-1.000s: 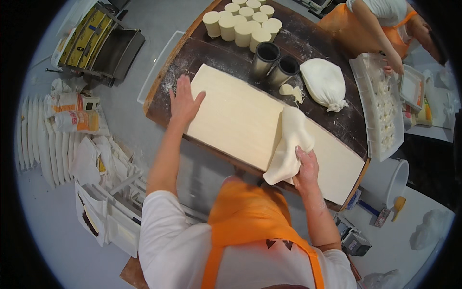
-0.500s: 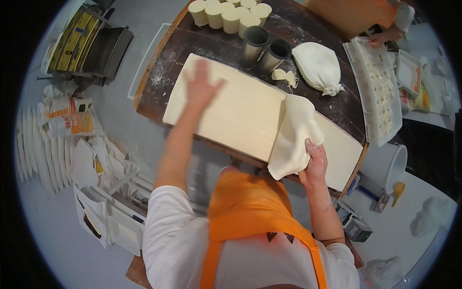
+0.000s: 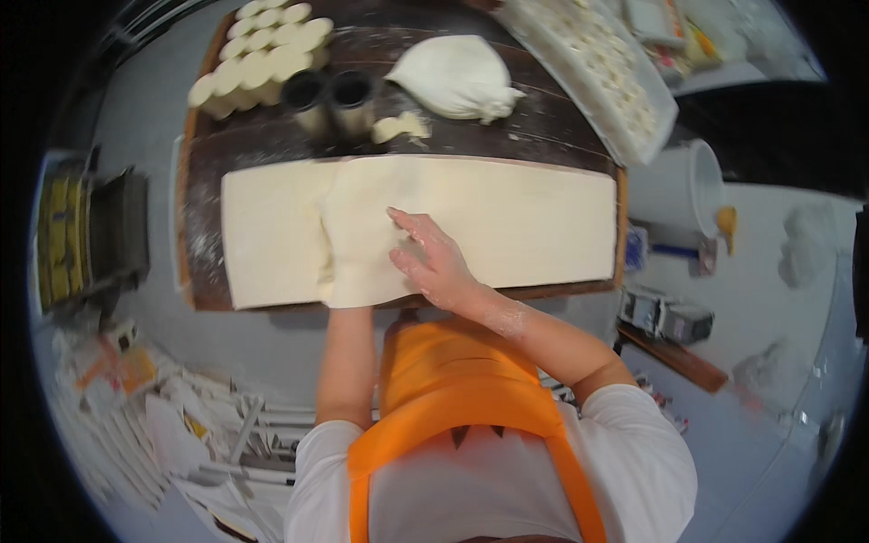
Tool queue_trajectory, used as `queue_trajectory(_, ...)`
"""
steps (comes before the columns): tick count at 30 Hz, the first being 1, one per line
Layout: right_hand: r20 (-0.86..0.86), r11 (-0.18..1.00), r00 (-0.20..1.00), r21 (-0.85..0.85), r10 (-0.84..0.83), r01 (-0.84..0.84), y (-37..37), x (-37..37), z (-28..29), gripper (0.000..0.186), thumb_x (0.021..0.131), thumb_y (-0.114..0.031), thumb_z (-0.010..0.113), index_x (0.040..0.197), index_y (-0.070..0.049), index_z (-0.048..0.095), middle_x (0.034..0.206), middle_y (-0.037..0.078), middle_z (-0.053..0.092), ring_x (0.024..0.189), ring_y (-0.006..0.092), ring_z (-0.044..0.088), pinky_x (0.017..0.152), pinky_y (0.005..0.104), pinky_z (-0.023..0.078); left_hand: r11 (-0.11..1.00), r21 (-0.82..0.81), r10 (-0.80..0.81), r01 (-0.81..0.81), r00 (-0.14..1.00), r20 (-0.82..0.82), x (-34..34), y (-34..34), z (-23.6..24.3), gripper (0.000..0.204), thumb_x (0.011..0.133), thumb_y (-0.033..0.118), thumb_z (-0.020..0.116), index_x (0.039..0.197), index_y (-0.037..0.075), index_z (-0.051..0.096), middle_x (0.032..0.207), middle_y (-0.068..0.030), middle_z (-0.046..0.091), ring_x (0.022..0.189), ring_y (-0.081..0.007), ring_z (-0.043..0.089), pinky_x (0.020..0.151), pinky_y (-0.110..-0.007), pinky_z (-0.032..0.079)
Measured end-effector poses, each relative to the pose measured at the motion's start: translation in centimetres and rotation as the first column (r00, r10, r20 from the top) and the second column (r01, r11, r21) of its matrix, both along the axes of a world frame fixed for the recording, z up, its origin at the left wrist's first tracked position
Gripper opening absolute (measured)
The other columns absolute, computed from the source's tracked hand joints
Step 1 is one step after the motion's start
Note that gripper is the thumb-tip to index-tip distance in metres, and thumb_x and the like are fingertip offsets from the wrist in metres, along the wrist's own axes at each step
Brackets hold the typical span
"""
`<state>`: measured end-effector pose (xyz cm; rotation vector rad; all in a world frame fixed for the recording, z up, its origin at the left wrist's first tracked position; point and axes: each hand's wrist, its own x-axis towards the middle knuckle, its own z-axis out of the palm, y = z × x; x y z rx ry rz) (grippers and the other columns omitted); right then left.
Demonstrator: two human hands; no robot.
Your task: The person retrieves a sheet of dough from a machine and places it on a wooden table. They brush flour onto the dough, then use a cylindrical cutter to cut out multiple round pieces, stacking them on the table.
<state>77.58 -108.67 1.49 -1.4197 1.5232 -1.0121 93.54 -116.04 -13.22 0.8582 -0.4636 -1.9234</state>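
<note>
A long, pale dough sheet [image 3: 543,222] lies along the near side of the dark table. Left of its middle, a loose flap of dough [image 3: 367,231] is draped on top, with a wrinkled left edge. My left forearm [image 3: 347,353] runs up beneath this flap, so the hand itself is hidden. Over the flap's right part is my right hand [image 3: 436,262], open with thumb and fingers apart and nothing in it; whether it touches the dough I cannot tell. Beyond the sheet stand two dark-mouthed metal cylinders [image 3: 351,100], with dough scraps [image 3: 401,127] beside them.
Several pale, round-topped cylinders [image 3: 262,68] are grouped at the back left of the table [image 3: 208,217]. A tied white cloth bag [image 3: 453,77] lies at the back. A white tray of small pieces [image 3: 665,122] reaches the far right corner, near a white bucket [image 3: 674,185].
My right hand has let go of the lifted dough and moved left over it. The flap now lies farther left, over my left hand. The whole view has turned.
</note>
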Motion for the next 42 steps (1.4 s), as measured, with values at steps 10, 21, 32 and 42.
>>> queue_trajectory(10,-0.698,0.974,0.691,0.224,0.187,-0.036,11.3,-8.2,-3.9,0.095,0.089,-0.035,0.083,0.163,0.005,0.039,0.163,0.032,0.038,0.159,0.0491,0.029,0.125,0.0654,0.028,0.995,0.048,-0.089,0.089,0.996,-0.001,2.7,-2.7,-1.4,0.057,0.115,0.032,0.057,0.162,0.002,0.043,0.145,-0.0107,0.061,0.131,-0.0219,0.060,0.111,-0.034,0.052)
queue_trajectory(21,-0.623,0.995,0.779,-0.013,0.073,-0.103,6.2,-1.0,-7.0,0.081,0.089,-0.010,0.065,0.165,0.003,0.040,0.163,0.027,0.044,0.156,0.0422,0.038,0.127,0.0596,0.029,0.991,-0.091,0.117,-0.099,0.967,0.225,13.4,-9.8,3.4,0.058,0.115,0.031,0.057,0.163,0.003,0.041,0.147,-0.0105,0.061,0.132,-0.0215,0.059,0.112,-0.035,0.052)
queue_trajectory(32,-0.544,0.973,0.818,-0.010,0.189,-0.232,5.4,1.4,-7.1,0.096,0.093,-0.062,0.075,0.166,-0.007,0.044,0.165,0.028,0.042,0.157,0.0439,0.036,0.127,0.0647,0.027,0.986,-0.117,0.149,-0.122,0.955,0.256,16.3,-10.5,3.9,0.059,0.115,0.030,0.058,0.165,0.005,0.039,0.148,-0.0103,0.060,0.133,-0.0212,0.059,0.113,-0.035,0.052)
queue_trajectory(42,-0.787,0.997,0.614,-0.015,-0.061,0.080,10.6,-12.9,-8.7,0.082,0.101,-0.063,0.064,0.164,-0.013,0.049,0.164,0.026,0.046,0.158,0.0407,0.037,0.128,0.0640,0.025,0.991,-0.097,0.114,-0.089,0.950,0.290,15.3,-10.5,4.5,0.060,0.115,0.030,0.058,0.166,0.006,0.037,0.149,-0.0102,0.059,0.134,-0.0208,0.059,0.114,-0.035,0.051)
